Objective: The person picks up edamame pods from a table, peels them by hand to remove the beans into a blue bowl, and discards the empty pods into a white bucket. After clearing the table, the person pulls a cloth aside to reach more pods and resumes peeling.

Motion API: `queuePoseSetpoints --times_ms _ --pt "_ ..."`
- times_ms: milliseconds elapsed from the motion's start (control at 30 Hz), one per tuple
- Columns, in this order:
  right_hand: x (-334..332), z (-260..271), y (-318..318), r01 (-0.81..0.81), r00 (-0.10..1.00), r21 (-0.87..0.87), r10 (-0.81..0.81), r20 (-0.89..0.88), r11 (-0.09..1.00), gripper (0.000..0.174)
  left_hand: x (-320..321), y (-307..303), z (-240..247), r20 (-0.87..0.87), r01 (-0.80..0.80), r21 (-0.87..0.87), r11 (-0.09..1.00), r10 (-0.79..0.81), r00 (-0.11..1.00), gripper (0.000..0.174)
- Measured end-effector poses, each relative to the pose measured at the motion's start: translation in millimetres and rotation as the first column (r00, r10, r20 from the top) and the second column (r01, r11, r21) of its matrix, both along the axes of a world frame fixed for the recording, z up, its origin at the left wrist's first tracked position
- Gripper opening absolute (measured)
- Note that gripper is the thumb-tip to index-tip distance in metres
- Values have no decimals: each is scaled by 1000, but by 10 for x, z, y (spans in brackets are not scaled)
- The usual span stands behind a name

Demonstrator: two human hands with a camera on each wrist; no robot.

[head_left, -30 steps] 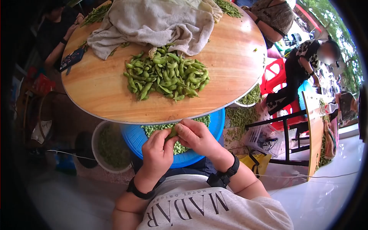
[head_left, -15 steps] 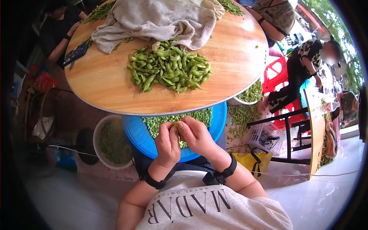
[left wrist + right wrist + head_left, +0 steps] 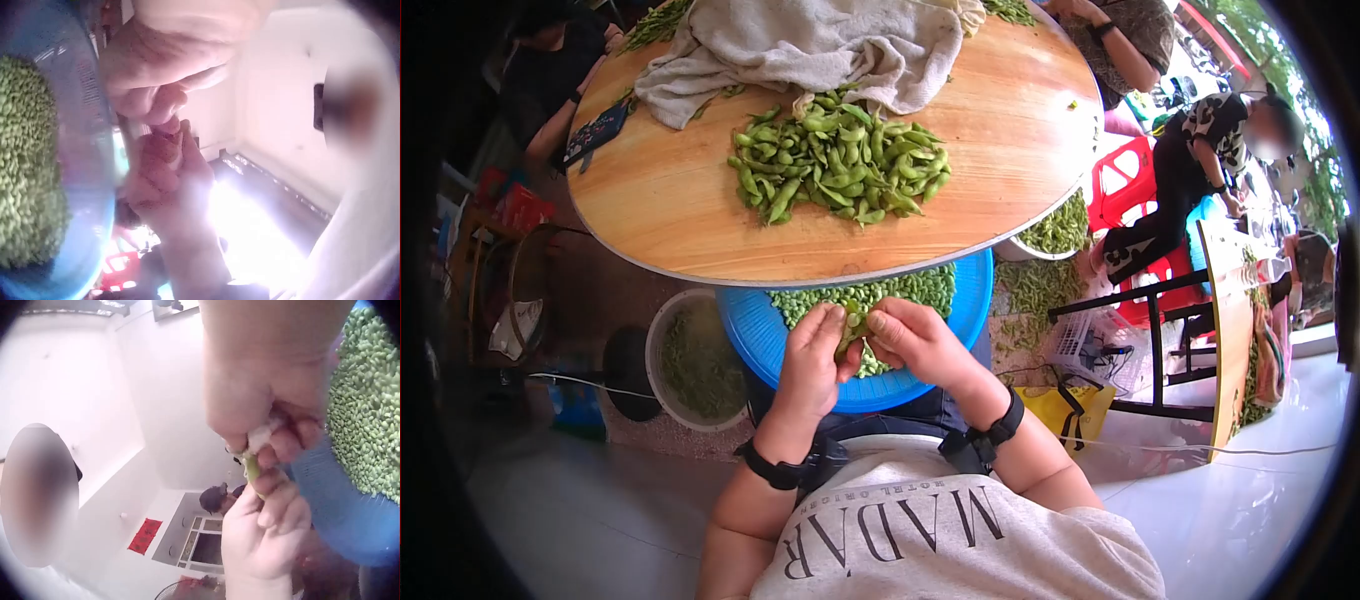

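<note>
Low in the frame's centre, the left hand [image 3: 810, 365] and the right hand [image 3: 915, 345] both pinch one green pod [image 3: 852, 325] over the blue basin [image 3: 745, 345] of shelled beans [image 3: 910, 288]. Farther up, a pile of pods [image 3: 840, 165] lies on the table [image 3: 670, 225].

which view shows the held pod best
Right wrist: the pod shows close up, pinched between left hand and right hand. The head view shows it small over the blue basin; the left wrist view is too blurred.
</note>
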State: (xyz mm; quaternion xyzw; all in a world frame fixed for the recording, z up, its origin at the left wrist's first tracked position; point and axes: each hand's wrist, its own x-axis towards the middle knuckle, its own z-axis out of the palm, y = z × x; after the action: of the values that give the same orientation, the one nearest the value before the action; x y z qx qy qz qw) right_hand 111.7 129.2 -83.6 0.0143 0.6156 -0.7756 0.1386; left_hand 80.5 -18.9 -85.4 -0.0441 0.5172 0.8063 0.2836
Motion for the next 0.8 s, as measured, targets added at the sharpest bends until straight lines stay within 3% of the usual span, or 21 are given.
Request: queuePoseSetpoints --times_ms 100,200,233,400,567,800 --pt "-27 -38 73 -48 992 -41 52 113 998 30 31 -59 -16 -170 45 -228 973 -85 982 14" --pt "-70 5 28 34 999 391 -38 2 920 30 86 -109 -64 -368 8 -431 903 -184 912 15" --pt "-97 -12 45 32 999 387 -31 -9 921 27 90 -105 -70 -428 -6 -479 878 -227 875 15" --pt "-131 -107 62 14 1000 401 -14 -2 916 21 72 -199 -127 -309 161 -464 871 -329 892 23" --pt "-138 -204 68 22 1000 578 -15 -17 816 24 62 -149 -249 -276 130 -438 889 -271 922 24" --pt "-171 -322 78 64 998 546 -40 -57 836 24 6 -147 -287 -285 83 -479 874 -244 927 27"
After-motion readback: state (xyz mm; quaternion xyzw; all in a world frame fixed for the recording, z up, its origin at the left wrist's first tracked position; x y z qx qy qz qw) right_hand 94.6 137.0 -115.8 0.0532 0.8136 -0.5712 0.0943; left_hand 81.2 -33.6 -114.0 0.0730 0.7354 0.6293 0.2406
